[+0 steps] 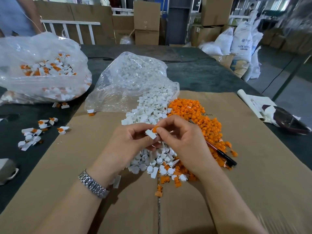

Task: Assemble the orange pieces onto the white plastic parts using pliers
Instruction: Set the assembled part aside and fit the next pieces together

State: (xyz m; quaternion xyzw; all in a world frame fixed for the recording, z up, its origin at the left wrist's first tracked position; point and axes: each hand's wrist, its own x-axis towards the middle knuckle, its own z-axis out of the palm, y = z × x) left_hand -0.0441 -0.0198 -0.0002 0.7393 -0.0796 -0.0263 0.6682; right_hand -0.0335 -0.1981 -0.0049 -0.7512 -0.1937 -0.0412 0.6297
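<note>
On the cardboard-covered counter [236, 166], my left grip [133, 141] holds a white plastic part [150, 133], my right grip [179, 137] pinches an orange piece [155, 129] onto it; pressing with the pliers [217, 152] under my right grip likely comes next.

Pliers [217, 150] right of parts pile [148, 115]

One white part [150, 133], a flat tab, is held above the piles with an orange piece [155, 129] touching its upper right end. Loose white parts [152, 112] and orange pieces [200, 119] lie heaped side by side on cardboard. The pliers [221, 153] lie across the orange heap, dark handle nearest.
</note>
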